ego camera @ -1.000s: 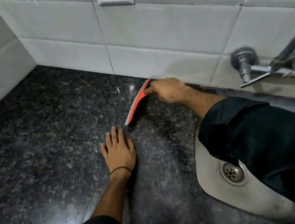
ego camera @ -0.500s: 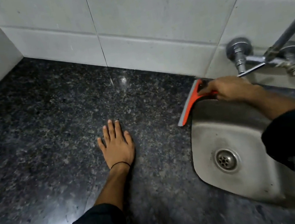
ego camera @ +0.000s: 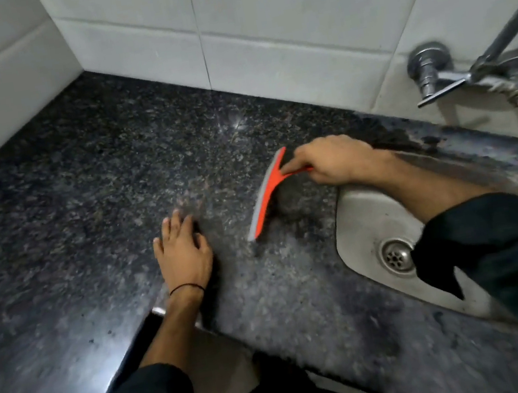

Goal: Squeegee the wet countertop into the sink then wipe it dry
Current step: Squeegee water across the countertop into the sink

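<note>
Squeegeeing the wet bench [ego camera: 86, 197] toward the sink [ego camera: 362, 220]
Right hand [ego camera: 330, 160] grips the squeegee [ego camera: 266, 195]; left hand [ego camera: 182, 250] rests flat, fingers open. Best keep the blade pressed evenly.

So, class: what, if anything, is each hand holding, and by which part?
The right hand grips the orange squeegee by its handle. The left hand holds nothing; it rests on the countertop.

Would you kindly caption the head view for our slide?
Right hand draws an orange squeegee across dark countertop toward sink.
</note>
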